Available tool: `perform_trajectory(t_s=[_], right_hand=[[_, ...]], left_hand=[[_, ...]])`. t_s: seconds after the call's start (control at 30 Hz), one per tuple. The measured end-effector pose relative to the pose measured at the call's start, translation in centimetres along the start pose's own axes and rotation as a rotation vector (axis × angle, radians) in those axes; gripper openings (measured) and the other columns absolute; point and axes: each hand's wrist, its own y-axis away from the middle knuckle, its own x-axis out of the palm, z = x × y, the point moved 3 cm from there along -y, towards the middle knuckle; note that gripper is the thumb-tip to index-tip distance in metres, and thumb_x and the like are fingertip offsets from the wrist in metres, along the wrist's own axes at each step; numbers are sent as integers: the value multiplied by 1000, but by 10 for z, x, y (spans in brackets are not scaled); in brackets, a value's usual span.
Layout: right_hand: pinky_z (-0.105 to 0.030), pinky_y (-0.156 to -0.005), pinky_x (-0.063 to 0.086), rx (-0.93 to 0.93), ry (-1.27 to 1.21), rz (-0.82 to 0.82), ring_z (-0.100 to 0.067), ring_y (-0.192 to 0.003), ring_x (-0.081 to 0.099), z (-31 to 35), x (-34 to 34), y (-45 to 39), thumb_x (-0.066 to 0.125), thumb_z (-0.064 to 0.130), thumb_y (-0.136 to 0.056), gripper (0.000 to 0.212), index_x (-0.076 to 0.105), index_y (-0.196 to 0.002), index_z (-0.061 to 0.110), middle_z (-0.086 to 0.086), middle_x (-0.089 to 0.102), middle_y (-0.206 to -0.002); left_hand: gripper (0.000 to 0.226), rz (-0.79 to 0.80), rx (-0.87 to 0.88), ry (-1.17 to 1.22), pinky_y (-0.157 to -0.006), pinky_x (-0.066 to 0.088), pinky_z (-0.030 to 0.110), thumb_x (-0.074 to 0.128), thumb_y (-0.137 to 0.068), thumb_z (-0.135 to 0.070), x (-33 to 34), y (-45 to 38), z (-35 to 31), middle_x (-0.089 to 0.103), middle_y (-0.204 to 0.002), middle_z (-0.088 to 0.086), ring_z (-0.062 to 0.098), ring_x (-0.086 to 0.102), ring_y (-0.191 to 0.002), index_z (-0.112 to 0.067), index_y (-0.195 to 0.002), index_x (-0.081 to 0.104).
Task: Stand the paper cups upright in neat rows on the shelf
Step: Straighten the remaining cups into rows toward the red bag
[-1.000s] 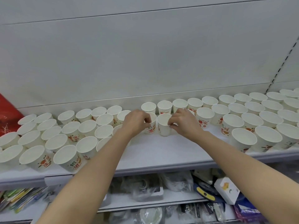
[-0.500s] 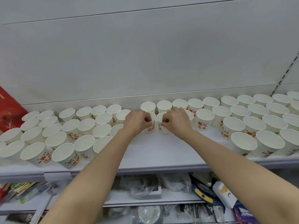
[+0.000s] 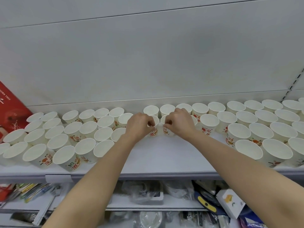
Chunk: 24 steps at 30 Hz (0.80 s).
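- Back panel (image 3: 148, 55): pale grey, fills the upper half of the view, w/ a slotted upright (image 3: 294, 83) at far right.
- Shelf (image 3: 164, 157): white, runs full width; bare strip in the middle, near the front edge, between the two forearms.
- Left cup group (image 3: 65, 134): many white paper cups, upright, mouths up, packed close in approx. rows; some show red/orange/green print on the side.
- Right cup group (image 3: 263, 127): same cups, upright, several rows front to back, larger-looking toward the near right edge.
- Far row (image 3: 167, 109): upright cups along the back panel, behind both hands.
- Red box (image 3: 9, 112): at far left on the shelf, partly cut by the frame.
- Lower shelf (image 3: 139, 204): under the main one; plastic-wrapped goods, a small white carton (image 3: 230, 201) w/ yellow print at right, coloured packs at left. Details blurry.
- Left hand (image 3: 139, 124): grip curled, fingers and thumb pinching the rim of the left middle cup (image 3: 153, 130), which stands upright on the shelf centre.
- Right hand (image 3: 179, 122): grip curled too, pinching the near rim of the right middle cup (image 3: 166, 129), upright, just beside the other one; cannot tell if the 2 cups touch.
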Motion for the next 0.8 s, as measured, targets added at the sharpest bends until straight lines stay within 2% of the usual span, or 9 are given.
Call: perform_trajectory(t_s=[0.1,0.27,0.43,0.63,0.7,0.8], right_hand=[[-33,-74,30,4,-31,22,-22,-85,51,-8,-3,1,69,33,-79,14,70,-73,20,3,68,-74],[-33,-76,31,23,-24,41,-19,-85,50,-11,-5,-2,69,50,-76,26,70,-80,25,6,66,-75],[-31,-70,21,-12,9,61,-21,-84,50,-9,1,2,67,34,-79,14,69,-71,23,3,65,-71],[-32,-71,25,-66,-44,32,-22,-84,49,-17,-5,8,73,27,-76,3,73,-77,24,5,68,-75],[-33,-74,28,-72,-73,20,-23,-85,50,-14,-5,8,74,31,-75,11,73,-82,23,5,68,-79],[-34,-73,29,-82,-55,9,-23,-84,50,-8,-1,7,71,25,-76,4,71,-77,21,3,68,-76]], left_hand=[[6,-8,-17,2,-63,37,28,72,-79,-32,0,0,-2,69,-85,-9,16,56,-90,-27,-83,72],[8,-4,-58,14,-66,43,29,72,-80,-34,2,2,-5,69,-86,-9,15,56,-91,-28,-83,72],[7,-15,-75,6,-66,41,29,72,-80,-32,2,3,-6,69,-88,-8,17,55,-93,-27,-85,72],[9,-37,-83,-2,-67,40,29,72,-81,-32,1,6,-4,70,-93,-9,18,56,-96,-27,-89,72],[14,-50,-83,0,-67,40,29,73,-81,-35,1,7,-5,69,-96,-10,17,55,-96,-28,-93,71],[17,-53,-89,-17,-69,41,30,72,-82,-35,0,10,-6,69,-99,-8,18,56,-98,-27,-97,71]])
